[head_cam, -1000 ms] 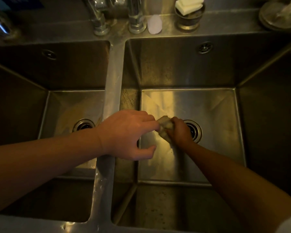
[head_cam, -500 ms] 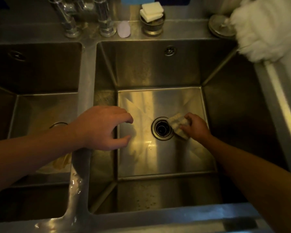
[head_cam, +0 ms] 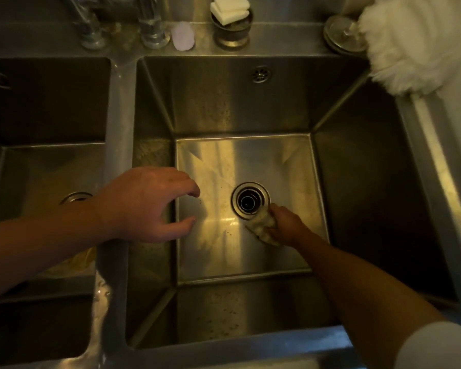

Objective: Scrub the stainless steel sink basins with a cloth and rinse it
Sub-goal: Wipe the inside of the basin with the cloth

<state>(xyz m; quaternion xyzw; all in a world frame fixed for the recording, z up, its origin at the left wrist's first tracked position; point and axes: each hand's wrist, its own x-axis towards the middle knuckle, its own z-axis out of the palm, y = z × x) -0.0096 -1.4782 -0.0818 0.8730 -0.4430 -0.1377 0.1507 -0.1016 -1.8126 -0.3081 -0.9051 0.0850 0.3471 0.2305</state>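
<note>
Pressing the wadded cloth (head_cam: 262,227) in my right hand (head_cam: 284,225) beside the open drain (head_cam: 250,202), left hand (head_cam: 149,205) spread empty over the divider (head_cam: 119,155), I risk snagging a loose corner in it.

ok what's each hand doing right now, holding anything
left hand: open, fingers spread, holding nothing, over the divider between the basins.
right hand: closed on the cloth, pressed to the basin floor beside the drain.
</note>
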